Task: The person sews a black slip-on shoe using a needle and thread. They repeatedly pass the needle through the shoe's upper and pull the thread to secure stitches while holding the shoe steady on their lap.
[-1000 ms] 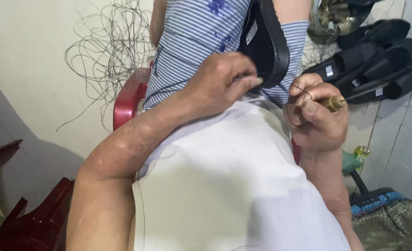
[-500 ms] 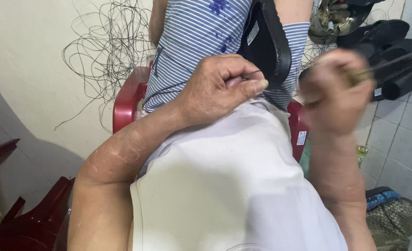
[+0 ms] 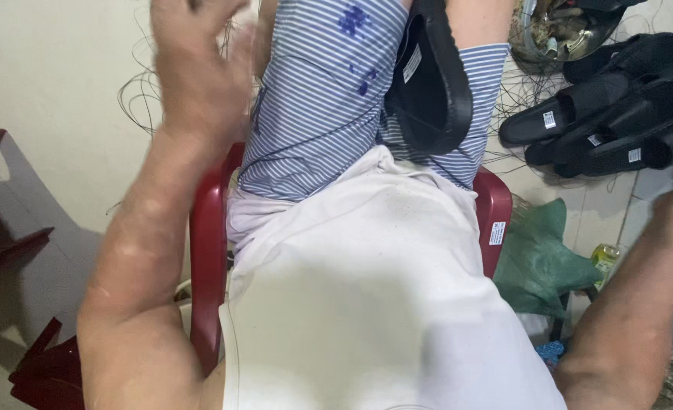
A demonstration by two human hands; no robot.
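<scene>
A plain cream plaster wall [image 3: 55,83] fills the left side, lit softly, with a shadow low on it; a red moulded plastic chair [image 3: 207,250] stands before it; a second dark red plastic chair [image 3: 2,250] sits at the left edge; pale square floor tiles [image 3: 659,201] with thin grout lines show on the right.

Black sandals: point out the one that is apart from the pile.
The black sandal held between the knees, against the striped shorts; the other sandals lie piled on the floor at right.
</scene>
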